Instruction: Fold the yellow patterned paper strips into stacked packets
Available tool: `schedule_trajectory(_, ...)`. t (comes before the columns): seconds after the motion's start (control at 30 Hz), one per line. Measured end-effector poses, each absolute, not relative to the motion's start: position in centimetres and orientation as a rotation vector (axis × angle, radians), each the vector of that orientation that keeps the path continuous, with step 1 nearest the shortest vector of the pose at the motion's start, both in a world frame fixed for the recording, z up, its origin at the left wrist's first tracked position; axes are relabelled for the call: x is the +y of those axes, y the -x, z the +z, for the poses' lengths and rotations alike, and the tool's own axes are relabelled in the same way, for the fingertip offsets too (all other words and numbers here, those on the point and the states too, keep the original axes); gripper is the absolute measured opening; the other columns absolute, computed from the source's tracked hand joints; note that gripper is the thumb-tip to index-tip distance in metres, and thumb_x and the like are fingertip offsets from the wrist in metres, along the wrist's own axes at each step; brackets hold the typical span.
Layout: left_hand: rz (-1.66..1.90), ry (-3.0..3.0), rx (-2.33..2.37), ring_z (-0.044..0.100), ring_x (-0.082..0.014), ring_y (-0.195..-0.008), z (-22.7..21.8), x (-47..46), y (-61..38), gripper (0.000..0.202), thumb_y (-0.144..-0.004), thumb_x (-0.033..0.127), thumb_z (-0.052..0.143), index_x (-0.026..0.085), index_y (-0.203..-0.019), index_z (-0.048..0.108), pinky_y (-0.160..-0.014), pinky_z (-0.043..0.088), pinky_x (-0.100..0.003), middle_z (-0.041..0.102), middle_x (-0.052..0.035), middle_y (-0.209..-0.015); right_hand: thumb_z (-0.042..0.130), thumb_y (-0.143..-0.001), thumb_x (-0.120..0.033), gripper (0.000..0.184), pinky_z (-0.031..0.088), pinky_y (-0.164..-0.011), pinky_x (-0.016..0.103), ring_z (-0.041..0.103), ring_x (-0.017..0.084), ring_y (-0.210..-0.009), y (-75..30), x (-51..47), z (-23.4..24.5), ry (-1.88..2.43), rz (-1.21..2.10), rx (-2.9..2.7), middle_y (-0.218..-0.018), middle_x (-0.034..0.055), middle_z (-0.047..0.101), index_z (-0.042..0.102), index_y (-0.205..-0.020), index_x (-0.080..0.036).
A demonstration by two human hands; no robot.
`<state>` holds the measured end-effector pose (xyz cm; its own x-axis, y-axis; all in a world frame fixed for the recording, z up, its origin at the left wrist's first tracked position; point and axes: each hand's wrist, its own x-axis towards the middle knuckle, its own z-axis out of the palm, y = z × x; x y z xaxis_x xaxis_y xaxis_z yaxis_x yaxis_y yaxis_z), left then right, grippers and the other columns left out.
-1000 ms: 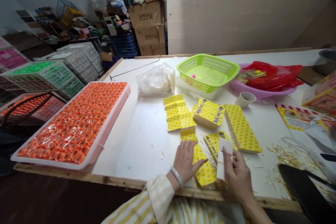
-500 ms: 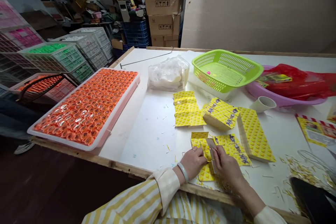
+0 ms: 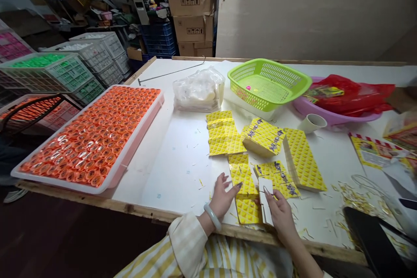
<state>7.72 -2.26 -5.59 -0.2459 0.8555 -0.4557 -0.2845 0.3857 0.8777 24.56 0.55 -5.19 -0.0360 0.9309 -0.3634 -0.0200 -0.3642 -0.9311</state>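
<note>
White strip (image 3: 265, 202) — prob. card — pinched in R hand (image 3: 280, 217); L hand (image 3: 223, 197) spread just by yellow sheets (image 3: 243, 186).

One left hand (image 3: 222, 199), one right hand (image 3: 280, 217), one white card (image 3: 265, 202), one green basket (image 3: 247, 74), one white cup (image 3: 312, 123)

Stacked cardboard cartons (image 3: 193, 15) stand between blue plastic crates (image 3: 159, 39) and a large pale board (image 3: 312, 11), and the floor (image 3: 65, 230) is dark.

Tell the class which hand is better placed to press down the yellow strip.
Left, probably: the left hand is empty, its fingertips at the yellow strip, while the right hand holds a white card.
</note>
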Motion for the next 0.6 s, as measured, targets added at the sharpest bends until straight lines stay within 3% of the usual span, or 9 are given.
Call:
schedule_trajectory(0.13,1.096,-0.472,1.329,0.060,-0.0231,-0.091,-5.7,-1.4,-8.9,0.069,-0.065,0.045,0.077,0.008,-0.117,0.051,-0.076,0.049,-0.032,0.058,-0.0163,-0.108,0.068,-0.067,-0.056,0.043,0.045,-0.042,0.027,0.061,0.019,-0.051,-24.6,0.1,-5.6,1.420,1.523,-0.996,-0.065,-0.0001,0.067,0.046,-0.085,-0.024)
schedule_trajectory(0.27,1.113,-0.579,1.303,0.059,-0.0206,-0.083,-5.8,-1.1,-9.8,0.050,-0.058,0.044,0.081,0.013,-0.093,0.062,-0.073,0.047,-0.030,0.063,-0.0079,-0.089,0.066,-0.070,-0.056,0.042,0.044,-0.039,0.027,0.058,0.018,-0.044,-24.8,-0.2,-5.4,1.386,1.574,-0.991,-0.058,-0.0017,0.064,0.047,-0.090,-0.024)
schedule_trajectory(0.4,1.123,-0.681,1.248,0.057,-0.0190,-0.080,-5.9,-1.2,-10.0,0.041,-0.063,0.051,0.074,0.016,-0.077,0.059,-0.071,0.045,-0.029,0.062,-0.0047,-0.082,0.064,-0.072,-0.057,0.042,0.041,-0.037,0.026,0.053,0.016,-0.039,-24.8,-0.6,-5.2,1.353,1.575,-0.979,-0.055,-0.0032,0.062,0.046,-0.090,-0.024)
schedule_trajectory(0.5,1.099,-0.712,1.158,0.055,-0.0162,-0.067,-5.7,-1.3,-9.5,0.046,-0.067,0.060,0.065,0.019,-0.078,0.050,-0.063,0.043,-0.028,0.058,-0.0002,-0.069,0.064,-0.073,-0.056,0.040,0.041,-0.040,0.026,0.051,0.015,-0.039,-24.8,-1.0,-5.1,1.321,1.564,-0.981,-0.053,-0.0050,0.058,0.045,-0.089,-0.024)
schedule_trajectory(0.6,1.109,-0.732,1.085,0.052,-0.0133,-0.065,-5.0,-1.5,-8.6,0.048,-0.068,0.062,0.063,0.020,-0.080,0.043,-0.064,0.041,-0.026,0.055,0.0026,-0.070,0.059,-0.078,-0.056,0.037,0.034,-0.038,0.022,0.044,0.011,-0.038,-24.9,-1.5,-4.8,1.311,1.480,-1.063,-0.048,-0.0081,0.049,0.045,-0.089,-0.024)
